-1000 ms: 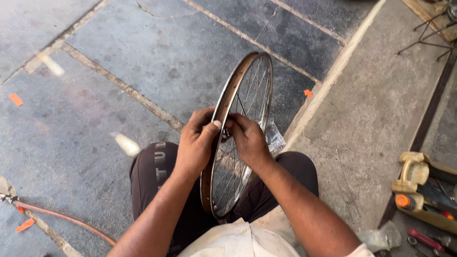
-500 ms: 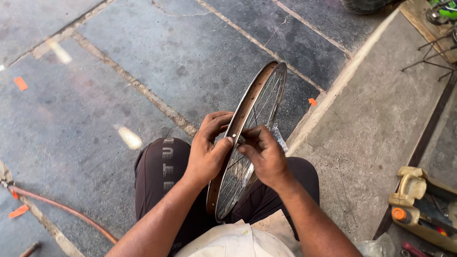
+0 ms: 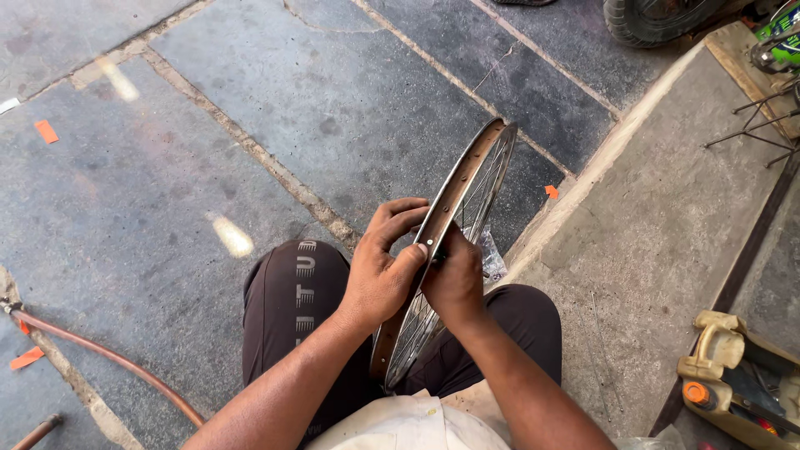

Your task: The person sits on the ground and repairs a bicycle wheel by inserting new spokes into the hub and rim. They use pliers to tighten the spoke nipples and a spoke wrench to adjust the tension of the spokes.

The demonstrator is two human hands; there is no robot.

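Steel shows first: a bare bicycle wheel rim [image 3: 467,179] stands upright on edge between my knees, wedged there so it cannot roll; my left hand [image 3: 382,279] wraps the rim's near edge, fingers curled over the inner channel and thumb pressed against it, which steadies the hoop; my right hand [image 3: 454,279] sits on the spoke side, fingers bunched together, pinching something small at the spokes [image 3: 479,208] that I cannot make out; grey stone paving [image 3: 250,108] lies under the wheel; an orange hose [image 3: 100,354] trails at my left; a yellowish oil can [image 3: 721,367] rests at my right, near.
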